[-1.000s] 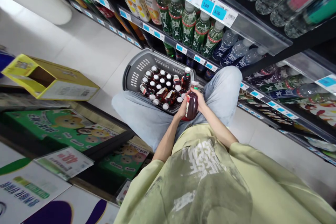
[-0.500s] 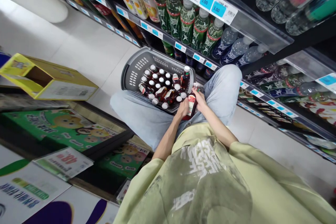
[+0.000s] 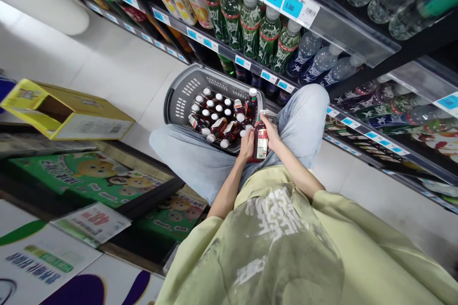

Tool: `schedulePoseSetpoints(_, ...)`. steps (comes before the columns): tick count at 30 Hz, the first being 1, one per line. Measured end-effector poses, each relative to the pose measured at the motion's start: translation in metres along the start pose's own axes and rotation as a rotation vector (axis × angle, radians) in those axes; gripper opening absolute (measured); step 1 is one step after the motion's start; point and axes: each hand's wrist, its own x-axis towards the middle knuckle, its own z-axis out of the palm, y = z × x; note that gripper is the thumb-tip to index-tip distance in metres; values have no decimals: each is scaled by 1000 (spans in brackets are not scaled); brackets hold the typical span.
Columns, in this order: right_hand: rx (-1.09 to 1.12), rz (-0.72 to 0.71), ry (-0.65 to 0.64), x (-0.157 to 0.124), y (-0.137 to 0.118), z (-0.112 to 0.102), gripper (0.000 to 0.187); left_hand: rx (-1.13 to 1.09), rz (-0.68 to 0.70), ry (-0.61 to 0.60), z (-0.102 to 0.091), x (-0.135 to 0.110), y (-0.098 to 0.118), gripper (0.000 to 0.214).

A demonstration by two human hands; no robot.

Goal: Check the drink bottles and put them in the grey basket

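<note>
Just right of the frame's centre, a dark-red bottle with a white-and-red label [image 3: 262,142] is being gripped from 2 sides by the left hand [image 3: 246,144] and right hand [image 3: 271,131]. Left of it, a grey perforated basket [image 3: 182,86] is holding white-capped dark bottles [image 3: 219,127].

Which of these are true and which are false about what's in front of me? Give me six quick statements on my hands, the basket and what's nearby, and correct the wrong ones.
1. The left hand and right hand both hold one dark red bottle. True.
2. The label on that bottle is turned away from the camera. False: it faces the camera.
3. The grey basket contains white-capped bottles. True.
4. Every bottle in the basket stands upright. False: several are tipped over.
5. A yellow box is on the person's left. True.
6. The person wears black trousers. False: the jeans are light blue.
</note>
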Motion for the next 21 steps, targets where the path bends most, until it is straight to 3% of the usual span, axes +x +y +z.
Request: schedulePoseSetpoints(21, -43, -7, -7, 6, 5, -6, 47, 135, 11, -18, -1, 0, 5, 38)
